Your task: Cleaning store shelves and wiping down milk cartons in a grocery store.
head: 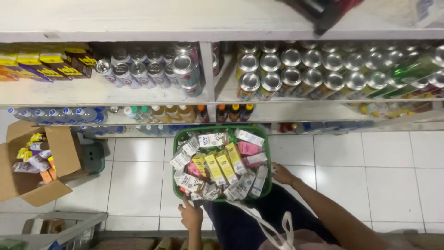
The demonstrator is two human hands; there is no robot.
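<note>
While the green basket (pixel 175 153) of drink cartons (pixel 217 166) sits before the shelves, I see my left hand (pixel 190 215) and right hand (pixel 282 175) each with a grip clenched on its rim.

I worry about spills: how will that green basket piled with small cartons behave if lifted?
The green basket probably feels heavy, being heaped with small cartons. Loose top cartons could slide off if it tilts. Both hands, left and right, touch opposite edges, which should steady it.

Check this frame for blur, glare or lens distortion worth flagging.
Head view: even light; can tops glint without washing out. The wide lens bows the shelf edge. A dark object at the top is smeared. Green basket, left hand and right hand are reasonably sharp.
</note>
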